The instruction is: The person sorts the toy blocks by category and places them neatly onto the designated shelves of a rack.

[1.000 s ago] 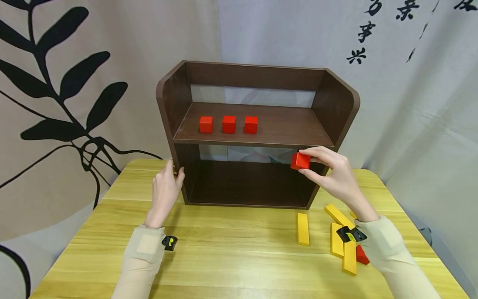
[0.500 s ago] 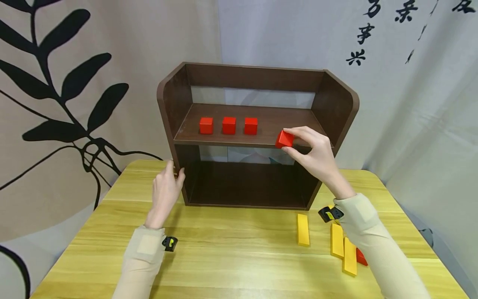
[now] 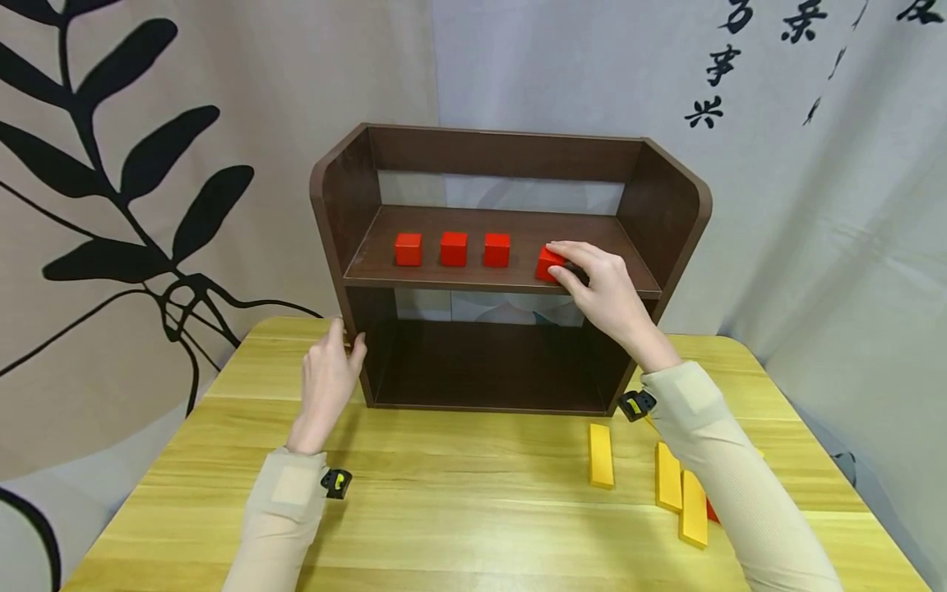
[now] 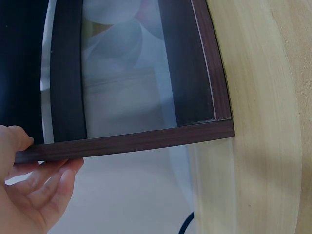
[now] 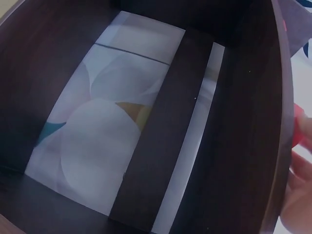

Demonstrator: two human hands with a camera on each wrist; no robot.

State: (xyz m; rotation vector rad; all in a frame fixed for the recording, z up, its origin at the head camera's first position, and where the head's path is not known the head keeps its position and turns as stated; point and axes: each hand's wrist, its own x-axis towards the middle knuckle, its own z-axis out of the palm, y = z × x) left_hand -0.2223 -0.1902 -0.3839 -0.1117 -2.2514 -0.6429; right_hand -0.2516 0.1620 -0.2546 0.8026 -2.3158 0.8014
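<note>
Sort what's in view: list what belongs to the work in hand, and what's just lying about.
In hand: right hand pinching a red cube on the upper shelf; three red cubes in a row; shelf unit; left hand holding its side.

Lying about: yellow bars on the table.

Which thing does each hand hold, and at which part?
Right hand pinches a red cube by its sides; left hand grips the shelf side panel.
</note>
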